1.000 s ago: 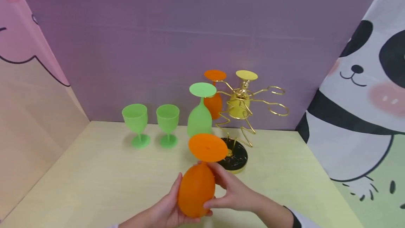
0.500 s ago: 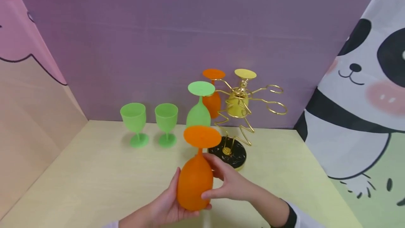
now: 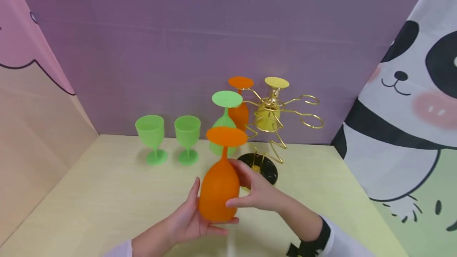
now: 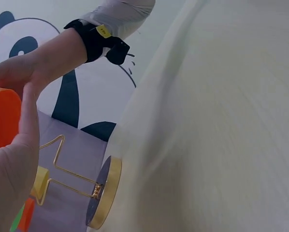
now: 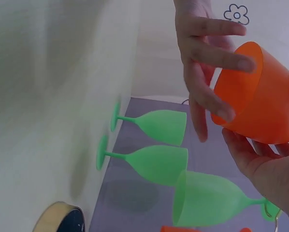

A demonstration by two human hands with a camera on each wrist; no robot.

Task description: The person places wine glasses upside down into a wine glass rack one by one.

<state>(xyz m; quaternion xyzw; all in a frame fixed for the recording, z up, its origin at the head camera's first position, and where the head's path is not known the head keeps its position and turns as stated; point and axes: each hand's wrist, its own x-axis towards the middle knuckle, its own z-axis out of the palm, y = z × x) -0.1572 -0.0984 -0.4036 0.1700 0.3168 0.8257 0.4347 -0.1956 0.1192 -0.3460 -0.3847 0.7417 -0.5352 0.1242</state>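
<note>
An upside-down orange goblet [image 3: 219, 191] is held over the near middle of the table, its foot up and its rim down. My right hand [image 3: 255, 189] grips the bowl from the right, with the thumb on the near side. My left hand [image 3: 189, 219] is at the bowl's lower left, thumb up beside it and fingers stretched out below the rim. In the right wrist view those left fingers [image 5: 217, 58] are spread out near the rim. Behind the goblet stands a gold wire rack [image 3: 276, 146] with an upside-down green goblet [image 3: 227, 99], an orange goblet [image 3: 240, 114] and a yellow goblet [image 3: 267, 118] hanging from it.
Two green goblets [image 3: 150, 132] stand upright at the back left of the table [image 3: 107, 193]. The rack's round black base [image 3: 269, 169] sits right of centre, and its right-hand loops [image 3: 312, 122] hold nothing. A purple backdrop [image 3: 214, 31] rises behind.
The orange goblet and the right hand have risen and moved slightly away, toward the rack. The left hand has followed upward, and its fingers now show more below the rim.
</note>
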